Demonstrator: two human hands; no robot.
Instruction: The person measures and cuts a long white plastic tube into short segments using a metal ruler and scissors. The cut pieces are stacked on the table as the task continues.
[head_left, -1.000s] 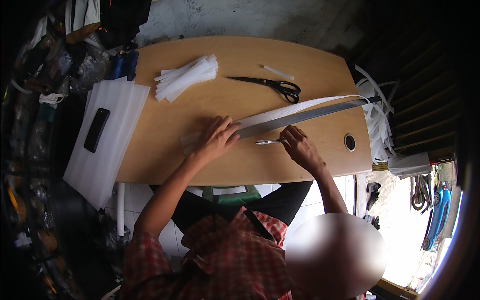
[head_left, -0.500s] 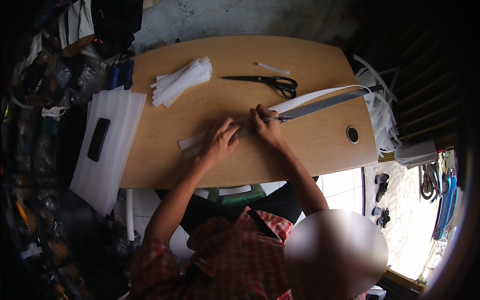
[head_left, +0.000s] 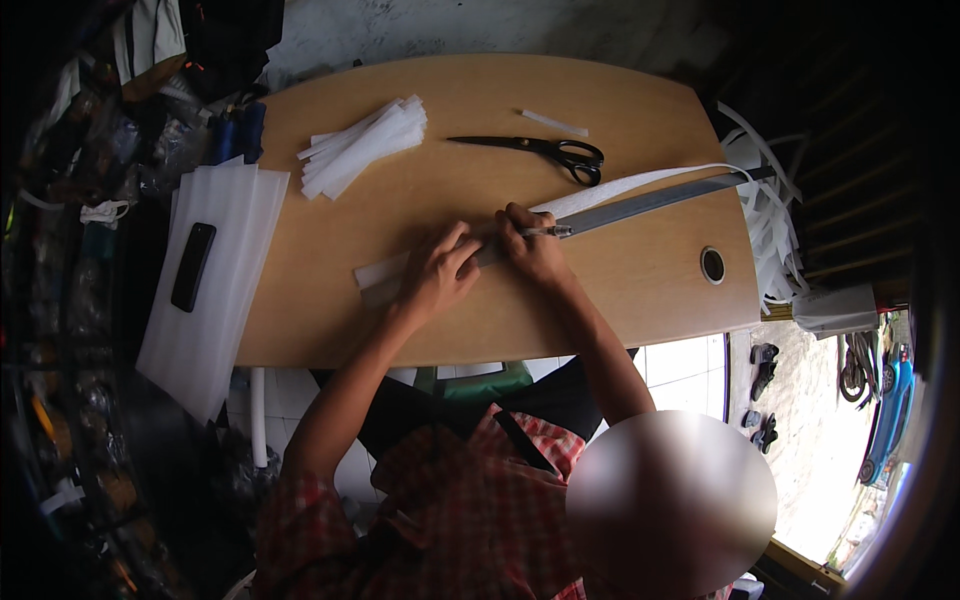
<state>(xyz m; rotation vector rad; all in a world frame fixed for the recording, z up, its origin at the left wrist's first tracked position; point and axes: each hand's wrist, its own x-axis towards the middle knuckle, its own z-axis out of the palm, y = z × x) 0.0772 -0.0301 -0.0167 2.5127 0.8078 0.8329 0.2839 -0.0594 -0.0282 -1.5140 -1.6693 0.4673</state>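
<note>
My left hand lies on a metal ruler and the white strip beneath it, fingers spread and pressing down. Beside it, my right hand is closed round a slim pen, whose back end sticks out to the right; its tip is hidden by the fingers. The ruler runs slantwise to the table's right edge. Along its far side, the long white strip's free part curves up and over toward that edge.
Black scissors and a short white offcut lie beyond my hands. A fanned pile of white strips is at the far left. A phone rests on white sheets overhanging the table's left edge. Curled scraps hang at right.
The table and everything on it sit slightly higher in the picture. Both hands keep nearly the same place on the ruler, and the pen tilts a little differently.
</note>
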